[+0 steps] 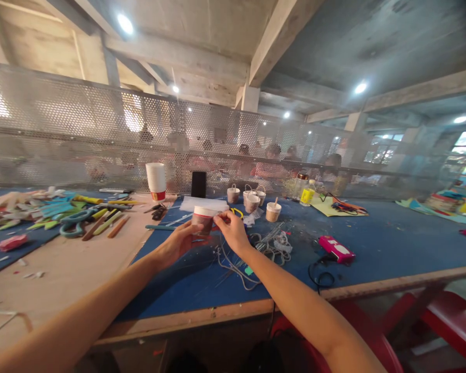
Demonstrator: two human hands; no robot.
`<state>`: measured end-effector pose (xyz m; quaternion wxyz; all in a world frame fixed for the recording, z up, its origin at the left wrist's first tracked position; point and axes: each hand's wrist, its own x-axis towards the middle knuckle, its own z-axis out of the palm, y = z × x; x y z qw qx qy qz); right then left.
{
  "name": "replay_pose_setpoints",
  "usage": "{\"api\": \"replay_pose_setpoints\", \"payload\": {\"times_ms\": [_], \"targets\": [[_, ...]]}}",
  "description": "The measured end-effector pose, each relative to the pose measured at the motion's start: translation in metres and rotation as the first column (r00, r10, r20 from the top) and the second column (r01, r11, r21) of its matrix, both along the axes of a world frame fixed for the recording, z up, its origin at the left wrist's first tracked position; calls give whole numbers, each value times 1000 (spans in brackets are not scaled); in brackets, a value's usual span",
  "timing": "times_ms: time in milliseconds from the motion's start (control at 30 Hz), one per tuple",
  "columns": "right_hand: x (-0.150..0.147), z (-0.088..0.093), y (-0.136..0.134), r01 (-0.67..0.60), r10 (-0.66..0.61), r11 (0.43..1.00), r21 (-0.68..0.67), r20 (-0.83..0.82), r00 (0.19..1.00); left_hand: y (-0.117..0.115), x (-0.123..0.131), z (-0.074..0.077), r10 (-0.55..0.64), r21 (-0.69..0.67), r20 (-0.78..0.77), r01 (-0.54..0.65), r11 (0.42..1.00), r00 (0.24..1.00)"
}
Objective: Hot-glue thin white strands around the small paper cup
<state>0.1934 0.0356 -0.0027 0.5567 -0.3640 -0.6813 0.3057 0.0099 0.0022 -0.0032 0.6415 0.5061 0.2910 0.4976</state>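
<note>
My left hand (178, 242) wraps round a small paper cup (202, 218), white at the rim and brown below, held just above the blue mat (373, 243). My right hand (231, 230) pinches the cup's right rim with thumb and fingers closed. Grey wires (236, 267) lie on the mat under my right wrist. Several similar small cups (252, 199), some with wire handles, stand farther back.
A stack of white cups (156, 180) and a black phone (198, 184) stand near the mesh screen. Coloured sticks and scissors (75, 220) lie at the left. A pink tool (336, 248) with a black cord lies at the right. People sit beyond the mesh. Red stools (450, 321) stand below the table.
</note>
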Motion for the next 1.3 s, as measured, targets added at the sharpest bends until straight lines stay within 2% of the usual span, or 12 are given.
{"api": "replay_pose_setpoints", "payload": {"times_ms": [167,333,867,1067,1200,1300], "targets": [[-3,-1,-4,27,-29,998,53,49,998,3,0,-5,59,34,-60,-57,998,996],[-2,-5,-2,34,-40,996,83,79,996,1,2,-4,82,10,-81,-82,997,993],[-1,0,-5,16,-21,998,68,69,997,-4,6,-3,57,-5,-71,-58,998,996],[-1,0,-3,-35,34,999,25,30,999,-2,6,-3,47,-24,-37,-48,999,998],[-3,-2,-5,-18,8,994,106,86,996,1,2,-3,75,-85,11,-74,994,997],[-5,-5,-8,-2,-36,979,203,183,982,3,-2,-2,57,-124,105,-44,991,993]]}}
